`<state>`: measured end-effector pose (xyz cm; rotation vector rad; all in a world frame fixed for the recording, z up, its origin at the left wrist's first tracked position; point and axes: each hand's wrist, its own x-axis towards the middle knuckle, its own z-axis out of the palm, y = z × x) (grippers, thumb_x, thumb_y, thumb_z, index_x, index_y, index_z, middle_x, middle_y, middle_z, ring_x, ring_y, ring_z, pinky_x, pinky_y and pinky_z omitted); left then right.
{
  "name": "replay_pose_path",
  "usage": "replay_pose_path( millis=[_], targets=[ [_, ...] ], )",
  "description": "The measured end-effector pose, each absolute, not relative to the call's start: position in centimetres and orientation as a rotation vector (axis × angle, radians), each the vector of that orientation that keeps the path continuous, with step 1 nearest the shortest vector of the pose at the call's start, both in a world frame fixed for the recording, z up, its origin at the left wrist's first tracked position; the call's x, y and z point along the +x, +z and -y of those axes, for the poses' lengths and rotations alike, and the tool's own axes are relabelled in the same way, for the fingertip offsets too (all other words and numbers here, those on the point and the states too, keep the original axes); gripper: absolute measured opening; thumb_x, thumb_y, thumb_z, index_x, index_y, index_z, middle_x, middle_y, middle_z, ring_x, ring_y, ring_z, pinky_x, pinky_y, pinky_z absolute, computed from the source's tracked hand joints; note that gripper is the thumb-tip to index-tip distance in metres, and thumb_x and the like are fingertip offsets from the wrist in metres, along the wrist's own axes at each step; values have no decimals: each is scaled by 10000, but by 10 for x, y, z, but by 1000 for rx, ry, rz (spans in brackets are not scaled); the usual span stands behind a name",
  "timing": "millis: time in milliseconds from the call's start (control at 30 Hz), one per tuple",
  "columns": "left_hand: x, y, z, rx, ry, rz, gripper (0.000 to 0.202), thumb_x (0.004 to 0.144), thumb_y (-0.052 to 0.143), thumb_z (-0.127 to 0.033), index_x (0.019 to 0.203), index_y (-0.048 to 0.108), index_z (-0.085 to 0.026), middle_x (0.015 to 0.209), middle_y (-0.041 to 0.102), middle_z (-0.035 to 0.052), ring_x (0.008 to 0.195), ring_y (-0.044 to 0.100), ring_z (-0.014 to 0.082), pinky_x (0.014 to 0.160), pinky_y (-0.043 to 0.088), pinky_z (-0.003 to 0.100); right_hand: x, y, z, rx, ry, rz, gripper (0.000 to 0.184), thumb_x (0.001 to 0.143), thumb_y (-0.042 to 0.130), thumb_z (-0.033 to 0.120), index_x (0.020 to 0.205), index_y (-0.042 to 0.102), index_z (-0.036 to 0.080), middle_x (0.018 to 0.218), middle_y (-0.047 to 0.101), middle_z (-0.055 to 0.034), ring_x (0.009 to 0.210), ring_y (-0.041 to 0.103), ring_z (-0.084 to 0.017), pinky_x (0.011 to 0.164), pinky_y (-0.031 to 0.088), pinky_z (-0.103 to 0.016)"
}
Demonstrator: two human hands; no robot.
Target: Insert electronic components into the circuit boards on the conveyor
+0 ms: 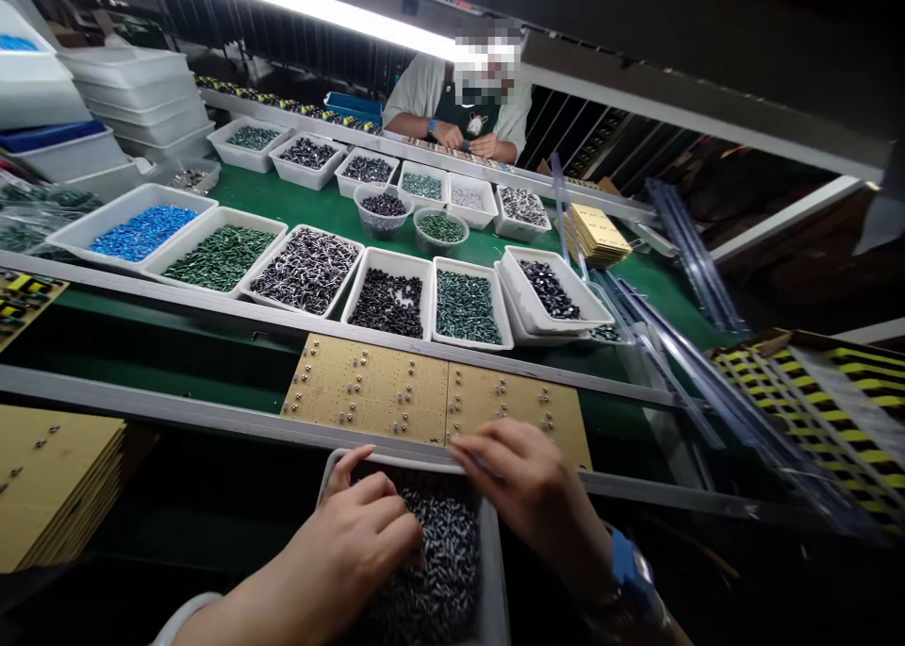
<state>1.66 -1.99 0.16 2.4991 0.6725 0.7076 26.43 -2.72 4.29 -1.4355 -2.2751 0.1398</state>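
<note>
My left hand (pixel 357 533) sits in a white tray (pixel 396 459) at the bottom centre, its fingers curled down into a heap of small dark cylindrical capacitors (pixel 431 571). Its fingertips are hidden, so I cannot tell whether it holds any. My right hand (pixel 523 495) reaches over the tray's far rim, its fingertips at the lower edge of a tan circuit board (pixel 509 410). A blue wristwatch (pixel 633 571) is on that wrist. The board and a second one beside it (pixel 368 387) carry several small components.
A metal-railed conveyor crosses ahead, with several white trays of sorted components beyond it. A stack of tan boards lies at the lower left. Clear plastic tubes and a black-and-yellow rack are on the right. A co-worker in a green apron works across the bench under a bright light.
</note>
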Motion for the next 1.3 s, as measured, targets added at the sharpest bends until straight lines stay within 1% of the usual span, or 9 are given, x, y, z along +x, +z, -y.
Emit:
replay_pose_path(
  millis=[100, 233, 367, 533, 700, 833, 1000, 1133, 1300],
  targets=[
    [15, 0, 19, 2461, 761, -688, 291, 1076, 492, -360, 842, 617, -240, 709, 610, -74, 741, 553, 147, 1199, 111, 398, 245, 34, 48, -1314, 314, 2489, 166, 968, 682, 358, 1008, 731, 204, 841, 690, -36, 755, 613, -189, 679, 453, -330],
    [12, -1, 16, 2460, 792, -656, 269, 1051, 531, -440, 883, 676, -289, 717, 625, -76, 753, 564, 151, 1203, 100, 390, 230, 20, 60, -1334, 409, 2548, 49, 954, 690, 249, 953, 717, 207, 822, 678, -12, 715, 589, -184, 631, 407, -324],
    [10, 2, 17, 2415, 783, -659, 309, 1093, 434, -378, 949, 697, -306, 748, 656, -72, 770, 587, 144, 1198, 114, 383, 234, 18, 58, -1344, 425, 2494, 116, 990, 622, 217, 891, 680, 197, 826, 667, -13, 742, 591, -183, 664, 412, -323],
    [7, 12, 12, 2343, 768, -709, 379, 1117, 336, -333, 1010, 697, -296, 798, 708, -59, 795, 601, 154, 1175, 133, 392, 231, 14, 56, -1321, 419, 2477, 143, 1003, 623, 326, 1020, 664, 190, 928, 684, -35, 822, 613, -204, 725, 443, -330],
    [9, 24, -27, 2330, 846, -831, 237, 1057, 527, -247, 946, 726, -310, 978, 755, -50, 921, 632, 173, 1118, 194, 417, 220, 8, 60, -1283, 447, 2425, 134, 1020, 585, 267, 943, 657, 184, 886, 681, -30, 787, 608, -186, 705, 452, -308],
    [23, 29, -66, 2454, 865, -1066, 142, 971, 679, -175, 957, 751, -297, 900, 761, -38, 884, 650, 188, 1009, 282, 406, 214, 6, 62, -1292, 472, 2402, 262, 994, 626, 425, 1097, 653, 186, 951, 691, -45, 850, 626, -212, 732, 474, -322],
    [41, 29, -90, 2543, 795, -1279, 153, 946, 674, -97, 938, 726, -240, 926, 768, -7, 942, 654, 248, 1040, 242, 495, 212, 2, 63, -1307, 485, 2334, 164, 1011, 610, 311, 904, 637, 189, 866, 670, -25, 793, 605, -184, 705, 456, -296],
    [47, 26, -94, 2569, 763, -1308, 148, 934, 683, -102, 889, 711, -240, 935, 759, -13, 979, 643, 274, 1048, 211, 537, 212, 2, 66, -1260, 429, 2302, 125, 1008, 601, 261, 908, 628, 189, 857, 672, -26, 783, 597, -185, 710, 459, -297],
    [48, 24, -94, 2572, 748, -1345, 107, 940, 685, -142, 900, 712, -237, 939, 755, 3, 970, 640, 277, 1030, 236, 532, 213, 5, 67, -1200, 475, 2189, 110, 1025, 539, 180, 935, 601, 174, 874, 699, -38, 805, 629, -171, 762, 493, -272]
  ],
)
